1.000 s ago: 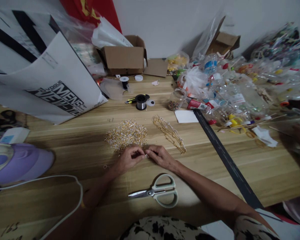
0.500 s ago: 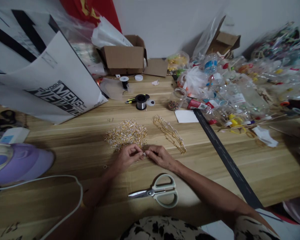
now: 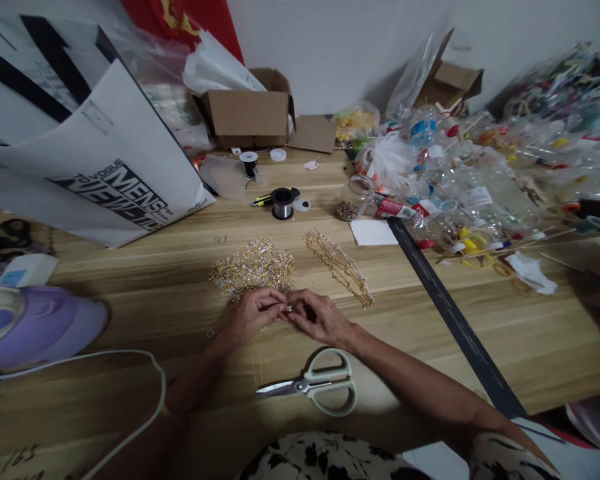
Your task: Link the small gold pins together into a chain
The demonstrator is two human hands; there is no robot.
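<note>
In the middle of the table my left hand [image 3: 258, 311] and my right hand [image 3: 322, 319] meet, fingertips almost touching. Between them sits a tiny shiny bead [image 3: 289, 308], pinched by both hands; its exact shape is too small to make out. Just beyond my left hand lies a heap of gold and clear beads [image 3: 253, 265]. Past my right hand, gold and silver bead chains [image 3: 340, 267] are stretched out on the wood. Closer to my body, scissors [image 3: 310, 385] with pale handles rest with the blades pointing left. A fine thread hangs below my left hand.
A wire spool [image 3: 283, 204] and a bead jar [image 3: 354, 200] stand farther back. Plastic bottles [image 3: 480, 187] crowd the right rear. A large paper bag [image 3: 95, 153] and a purple appliance [image 3: 55, 323] occupy the left, with a white cable [image 3: 130, 352] crossing the near left.
My right hand's fingers have shifted slightly left and up at the bead, and its index finger is more arched. My left hand stays nearly in place.
</note>
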